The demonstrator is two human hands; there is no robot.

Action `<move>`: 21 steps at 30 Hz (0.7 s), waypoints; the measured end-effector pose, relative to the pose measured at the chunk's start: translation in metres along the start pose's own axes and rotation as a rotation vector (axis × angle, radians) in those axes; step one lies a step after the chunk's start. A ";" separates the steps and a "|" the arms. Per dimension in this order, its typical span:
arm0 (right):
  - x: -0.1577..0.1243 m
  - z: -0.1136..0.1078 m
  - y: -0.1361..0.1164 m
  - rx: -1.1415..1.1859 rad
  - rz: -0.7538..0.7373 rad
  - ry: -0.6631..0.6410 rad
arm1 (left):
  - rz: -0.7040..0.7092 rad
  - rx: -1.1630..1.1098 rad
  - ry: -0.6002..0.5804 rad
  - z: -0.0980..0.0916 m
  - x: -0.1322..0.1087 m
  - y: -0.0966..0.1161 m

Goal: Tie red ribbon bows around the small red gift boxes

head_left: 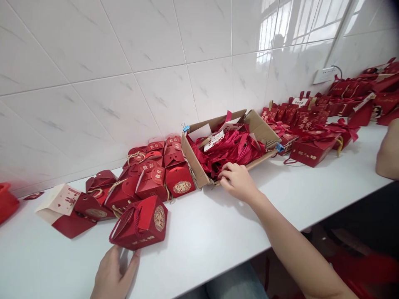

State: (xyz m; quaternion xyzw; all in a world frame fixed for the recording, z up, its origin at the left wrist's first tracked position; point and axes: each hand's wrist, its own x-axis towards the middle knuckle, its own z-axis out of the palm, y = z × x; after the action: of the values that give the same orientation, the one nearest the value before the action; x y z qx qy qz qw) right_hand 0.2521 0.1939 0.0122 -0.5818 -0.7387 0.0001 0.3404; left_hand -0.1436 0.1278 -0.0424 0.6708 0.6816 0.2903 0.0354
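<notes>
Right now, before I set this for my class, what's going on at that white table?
A person's left hand is at the near lower edge of a red box with a cord; how firm its grip is isn't clear. The right hand is at the near rim of an open cardboard box, by the red ribbons inside. More red boxes sit on either side.

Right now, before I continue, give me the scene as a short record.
Left hand: at the lower edge of a small red cord-tied cardboard box; grip unclear
Right hand: at the near rim of an open brown cardboard carton
Carton contents: shiny crimson ribbons, printed white cards
Carton corners: blue clips on two
Surface: smooth white tabletop
</notes>
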 end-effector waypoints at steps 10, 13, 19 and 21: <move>0.000 -0.004 -0.001 -0.121 0.009 -0.162 | 0.089 0.074 -0.041 0.002 0.001 -0.009; 0.000 -0.005 -0.002 -0.143 0.010 -0.164 | 0.086 0.072 -0.053 0.001 0.000 -0.008; 0.002 0.001 0.001 0.029 0.025 0.034 | 0.073 0.077 -0.031 0.002 0.001 -0.010; 0.004 0.005 0.004 0.195 0.041 0.183 | 0.081 0.076 -0.026 0.003 0.001 -0.012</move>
State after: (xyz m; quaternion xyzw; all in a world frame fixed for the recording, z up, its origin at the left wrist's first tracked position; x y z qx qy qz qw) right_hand 0.2526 0.2005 0.0085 -0.5585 -0.6890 0.0256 0.4612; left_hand -0.1533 0.1310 -0.0500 0.7025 0.6638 0.2566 0.0071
